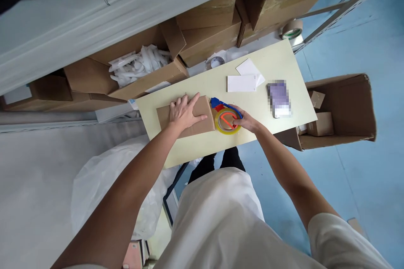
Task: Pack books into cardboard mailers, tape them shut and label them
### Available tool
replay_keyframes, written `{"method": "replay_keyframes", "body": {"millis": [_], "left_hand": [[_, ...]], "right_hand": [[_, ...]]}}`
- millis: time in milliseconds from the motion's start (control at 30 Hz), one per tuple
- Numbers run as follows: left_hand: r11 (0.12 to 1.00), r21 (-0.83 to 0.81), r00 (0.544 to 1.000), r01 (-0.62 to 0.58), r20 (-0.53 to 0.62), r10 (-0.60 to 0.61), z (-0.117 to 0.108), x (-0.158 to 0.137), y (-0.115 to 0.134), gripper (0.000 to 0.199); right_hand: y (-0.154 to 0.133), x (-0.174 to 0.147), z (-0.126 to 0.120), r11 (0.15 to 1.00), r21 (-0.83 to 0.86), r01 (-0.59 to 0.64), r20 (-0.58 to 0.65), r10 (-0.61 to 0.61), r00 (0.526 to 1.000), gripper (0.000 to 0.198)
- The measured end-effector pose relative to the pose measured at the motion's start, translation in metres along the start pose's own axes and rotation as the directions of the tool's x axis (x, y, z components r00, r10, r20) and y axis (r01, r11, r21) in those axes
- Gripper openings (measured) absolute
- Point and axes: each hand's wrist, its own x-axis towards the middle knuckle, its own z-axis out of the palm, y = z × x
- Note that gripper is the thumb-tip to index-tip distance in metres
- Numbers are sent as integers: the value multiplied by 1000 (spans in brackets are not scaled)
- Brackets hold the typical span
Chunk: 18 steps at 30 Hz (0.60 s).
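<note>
A small brown cardboard box [202, 111] lies on the pale yellow tabletop [183, 151]. My left hand [184, 112] presses flat on its top, fingers spread and thumb pointing right. Just right of the box, my right hand [244, 119] grips a tape dispenser [217, 103] with a blue frame and orange inner parts. A roll of yellowish clear tape [219, 125] is mounted on it. The dispenser's front end is at the box's right edge, where a brown flap partly shows behind it; whether tape touches the box I cannot tell.
White cards [241, 84] and a blurred purple item [279, 97] lie on the table's right part. Open cartons [126, 80] line the back, one full of white pieces. A large open carton [350, 105] with small boxes stands at the right. A white plastic bag [104, 180] bulges at the lower left.
</note>
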Motion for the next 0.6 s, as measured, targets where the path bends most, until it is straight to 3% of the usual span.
{"method": "replay_keyframes", "body": {"millis": [100,200,333,467,600], "left_hand": [[1000,14,1000,4,11,-4,1,0,0,90],[1000,25,1000,14,17,-14,1,-1,0,91],[999,19,999,45,4,-45,3,-1,2,92],[976,-92,977,196,-63,-202,13,-4,-5,89],[918,-227,940,325,-27,-340,26,-19,-21,93]], "right_hand": [[37,-35,0,1000,8,-19,35,19,999,75],[80,-69,15,996,83,-30,91,22,996,80],[111,-86,52,983,176,45,-26,-41,999,79],[97,-67,67,989,142,45,-176,-19,984,78],[56,-16,53,996,82,41,-223,-22,974,79]]}}
